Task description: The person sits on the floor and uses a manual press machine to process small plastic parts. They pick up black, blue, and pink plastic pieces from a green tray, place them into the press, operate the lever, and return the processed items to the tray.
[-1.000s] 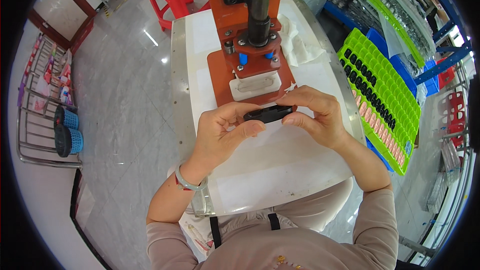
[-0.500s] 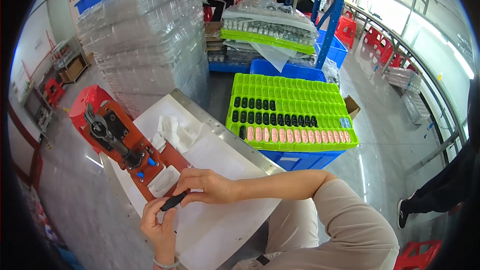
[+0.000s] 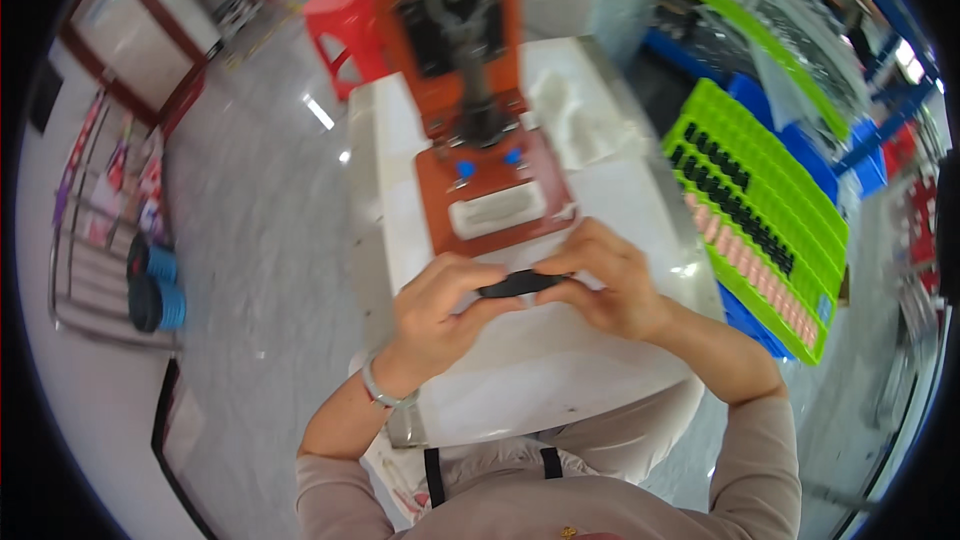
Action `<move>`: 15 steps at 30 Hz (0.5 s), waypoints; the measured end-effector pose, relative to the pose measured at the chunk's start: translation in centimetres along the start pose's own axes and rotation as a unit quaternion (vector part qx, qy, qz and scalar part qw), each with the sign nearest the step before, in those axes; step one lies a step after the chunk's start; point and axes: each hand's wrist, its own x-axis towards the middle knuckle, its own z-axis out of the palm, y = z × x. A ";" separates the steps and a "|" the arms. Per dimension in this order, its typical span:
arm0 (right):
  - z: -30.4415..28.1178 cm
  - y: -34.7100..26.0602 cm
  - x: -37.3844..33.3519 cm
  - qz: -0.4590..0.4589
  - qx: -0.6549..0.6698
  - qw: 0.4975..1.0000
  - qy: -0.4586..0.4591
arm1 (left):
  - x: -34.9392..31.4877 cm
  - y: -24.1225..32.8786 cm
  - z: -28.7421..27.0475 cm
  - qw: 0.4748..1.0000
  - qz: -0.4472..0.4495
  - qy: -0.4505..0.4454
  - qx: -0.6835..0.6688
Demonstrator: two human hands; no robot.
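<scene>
Over the white tabletop (image 3: pixel 540 370), I see the left hand (image 3: pixel 437 308) and right hand (image 3: pixel 612 285) pinching the black piece (image 3: pixel 520 284) by its ends; uneven finger pressure could let it slip, though blur hides the exact contact.

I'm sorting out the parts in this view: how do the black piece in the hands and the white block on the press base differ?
The black piece is dark; the white block is pale. The left hand and right hand hold the black piece, while the white block sits on the orange-brown base. The black piece looks slimmer here than the white block. Both are elongated.
</scene>
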 end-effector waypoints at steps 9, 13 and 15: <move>0.1 1.4 0.2 0.087 -0.055 0.994 -0.037 | -0.3 -2.1 0.9 0.972 -0.165 -0.027 -0.166; -0.6 2.0 0.2 0.061 -0.087 0.993 -0.050 | 0.1 -1.9 0.7 0.822 -0.373 -0.032 -0.429; -1.2 2.1 -0.3 0.073 -0.083 0.993 -0.036 | 0.6 -1.5 0.5 0.766 -0.422 -0.043 -0.483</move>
